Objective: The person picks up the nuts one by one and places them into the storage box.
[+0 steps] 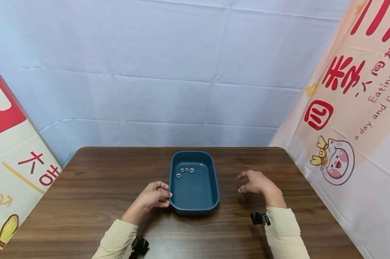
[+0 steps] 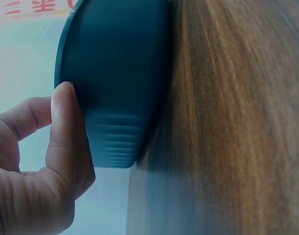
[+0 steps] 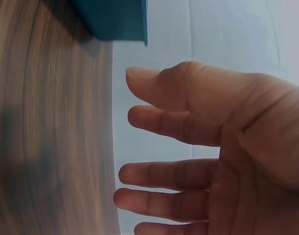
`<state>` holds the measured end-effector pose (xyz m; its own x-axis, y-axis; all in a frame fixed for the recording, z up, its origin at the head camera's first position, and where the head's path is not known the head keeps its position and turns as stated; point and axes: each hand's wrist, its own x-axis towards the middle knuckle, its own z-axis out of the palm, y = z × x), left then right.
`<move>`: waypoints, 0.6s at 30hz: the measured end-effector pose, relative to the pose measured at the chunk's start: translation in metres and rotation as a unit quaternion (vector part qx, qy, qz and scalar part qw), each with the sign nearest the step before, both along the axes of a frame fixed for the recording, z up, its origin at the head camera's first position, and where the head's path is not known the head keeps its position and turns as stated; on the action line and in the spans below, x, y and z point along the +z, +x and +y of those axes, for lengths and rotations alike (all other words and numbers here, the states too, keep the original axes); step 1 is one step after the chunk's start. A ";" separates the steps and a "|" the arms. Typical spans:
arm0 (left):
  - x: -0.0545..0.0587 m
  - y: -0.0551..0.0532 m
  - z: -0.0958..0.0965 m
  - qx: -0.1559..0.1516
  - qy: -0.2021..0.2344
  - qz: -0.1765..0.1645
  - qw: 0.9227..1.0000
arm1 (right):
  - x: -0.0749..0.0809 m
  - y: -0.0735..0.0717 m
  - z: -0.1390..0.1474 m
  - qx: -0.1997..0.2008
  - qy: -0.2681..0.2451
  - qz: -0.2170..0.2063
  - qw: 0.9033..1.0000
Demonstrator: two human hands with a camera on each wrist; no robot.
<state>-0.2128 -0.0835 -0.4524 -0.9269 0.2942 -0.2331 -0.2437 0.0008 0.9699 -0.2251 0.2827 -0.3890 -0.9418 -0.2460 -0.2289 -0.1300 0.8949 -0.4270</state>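
A dark blue rectangular plastic bin [image 1: 195, 190] with rounded corners sits on the wooden table. Several small shiny metal nuts [image 1: 186, 169] lie in its far left part, three of them in a row. My left hand [image 1: 156, 195] holds the bin's left rim near the front corner; in the left wrist view the thumb tip [image 2: 64, 90] lies right at the rim. My right hand [image 1: 254, 182] hovers to the right of the bin, apart from it, holding nothing. In the right wrist view its fingers [image 3: 164, 176] are spread and extended.
The brown wooden table [image 1: 117, 172] reaches out on both sides of the bin. Behind it hangs a pale blue-white cloth [image 1: 169, 90]. A printed curtain [image 1: 337, 144] borders the right side, and another printed cloth [image 1: 23, 158] the left.
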 end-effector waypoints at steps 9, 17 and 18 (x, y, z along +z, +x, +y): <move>0.001 -0.001 -0.001 -0.001 0.001 0.001 1.000 | 0.001 0.006 0.023 -0.035 -0.006 -0.020 0.999; -0.001 -0.001 -0.001 -0.005 0.005 0.000 1.000 | -0.010 0.009 0.039 -0.038 0.001 -0.013 0.999; -0.001 -0.001 -0.001 -0.005 0.005 0.000 1.000 | -0.012 0.009 0.041 -0.038 0.000 -0.012 0.999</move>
<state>-0.2137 -0.0845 -0.4534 -0.9237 0.3057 -0.2308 -0.2446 -0.0071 0.9696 -0.2161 0.3241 -0.4005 -0.9522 -0.1740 -0.2510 -0.0517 0.9018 -0.4290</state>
